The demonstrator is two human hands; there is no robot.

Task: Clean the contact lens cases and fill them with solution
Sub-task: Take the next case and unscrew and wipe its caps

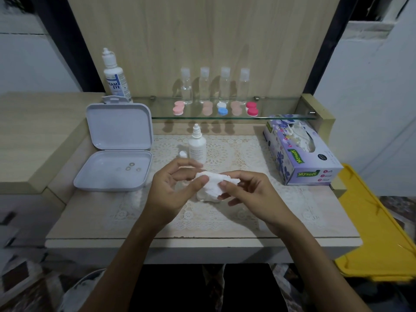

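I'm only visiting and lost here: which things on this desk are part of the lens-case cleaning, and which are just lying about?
In use:
- tissue, held by left hand and right hand
- small solution bottle
- lens cases on glass shelf
- tissue box

Lying about:
- open white box
- yellow bin

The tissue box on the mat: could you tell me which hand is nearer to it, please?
Right. The right hand pinches the tissue just left of the tissue box, toward the person; the left hand grips the tissue's far side, farther from the box.
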